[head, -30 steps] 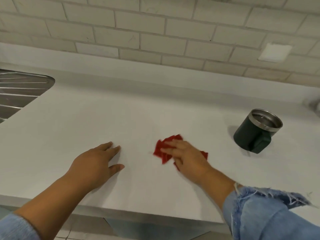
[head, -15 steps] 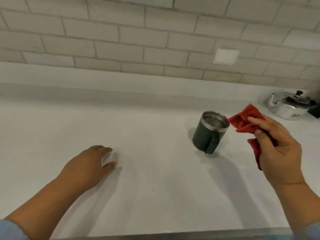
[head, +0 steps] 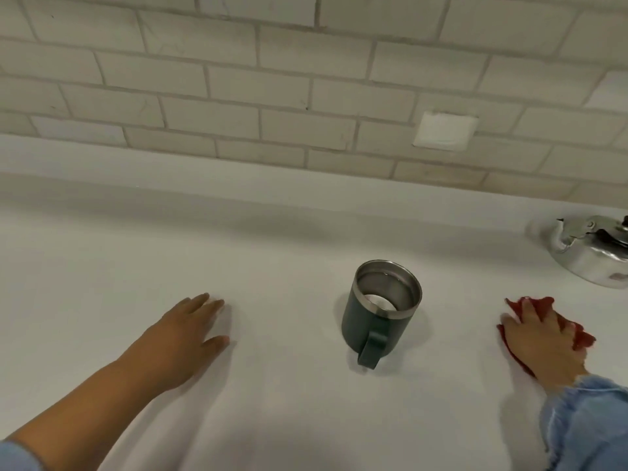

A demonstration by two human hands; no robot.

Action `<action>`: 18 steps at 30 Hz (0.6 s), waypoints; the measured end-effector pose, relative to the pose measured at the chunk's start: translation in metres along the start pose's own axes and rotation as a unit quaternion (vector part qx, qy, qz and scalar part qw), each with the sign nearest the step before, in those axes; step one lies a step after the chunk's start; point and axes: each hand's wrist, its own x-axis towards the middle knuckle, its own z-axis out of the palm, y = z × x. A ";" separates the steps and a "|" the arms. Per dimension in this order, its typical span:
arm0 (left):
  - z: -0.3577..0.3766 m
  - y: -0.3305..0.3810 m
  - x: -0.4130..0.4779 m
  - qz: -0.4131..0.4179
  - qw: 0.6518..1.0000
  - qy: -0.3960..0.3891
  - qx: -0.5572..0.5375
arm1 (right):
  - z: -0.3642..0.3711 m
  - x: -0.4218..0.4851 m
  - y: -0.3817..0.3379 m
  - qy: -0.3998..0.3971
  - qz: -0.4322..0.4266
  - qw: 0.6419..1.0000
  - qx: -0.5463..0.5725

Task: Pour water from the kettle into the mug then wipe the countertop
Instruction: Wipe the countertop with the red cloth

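A dark green mug with a steel rim stands upright in the middle of the white countertop, handle toward me, water inside. To its right, my right hand lies flat on a red cloth and presses it onto the counter. My left hand rests flat on the counter left of the mug, fingers apart, holding nothing. A steel kettle sits at the far right edge, partly cut off by the frame.
A tiled wall with a white cover plate runs along the back of the counter. Blue denim sleeves cover both of my forearms at the bottom corners.
My right hand lifted the red cloth from left of the mug, carried it over past the mug, and now presses it on the counter on the mug's right. My view shifted right.
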 end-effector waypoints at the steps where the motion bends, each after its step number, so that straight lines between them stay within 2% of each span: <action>1: 0.001 0.003 0.006 -0.005 1.000 0.001 0.002 | -0.001 0.006 -0.024 -0.007 -0.029 1.000 -0.001; 4: 0.005 0.008 0.025 -0.013 1.000 0.000 0.022 | 0.009 0.019 -0.098 -0.036 -0.198 0.978 -0.048; 6: 0.007 0.013 0.034 -0.028 0.999 -0.010 0.040 | 0.017 0.015 -0.148 -0.081 -0.339 0.933 -0.084; 7: 0.007 0.015 0.037 -0.034 0.998 -0.015 0.052 | 0.022 0.011 -0.173 -0.114 -0.414 0.896 -0.112; 10: 0.004 0.018 0.041 -0.043 0.996 -0.031 0.078 | 0.047 0.012 -0.231 -0.184 -0.606 0.752 -0.180; 11: 0.001 0.019 0.041 -0.043 0.995 -0.034 0.079 | 0.053 0.017 -0.237 -0.197 -0.641 0.719 -0.184; 12: -0.001 0.019 0.041 -0.042 0.995 -0.036 0.079 | 0.057 0.027 -0.237 -0.189 -0.665 0.702 -0.169; 13: -0.002 0.019 0.040 -0.040 0.996 -0.036 0.077 | 0.052 0.038 -0.232 -0.175 -0.670 0.710 -0.127; 14: -0.003 0.018 0.040 -0.038 0.996 -0.033 0.075 | 0.046 0.052 -0.222 -0.162 -0.651 0.739 -0.063; 16: -0.002 0.017 0.040 -0.036 0.996 -0.028 0.072 | 0.030 0.087 -0.202 -0.124 -0.554 0.823 0.014; 18: 0.000 0.016 0.040 -0.033 0.996 -0.023 0.073 | 0.019 0.116 -0.192 -0.088 -0.442 0.893 0.003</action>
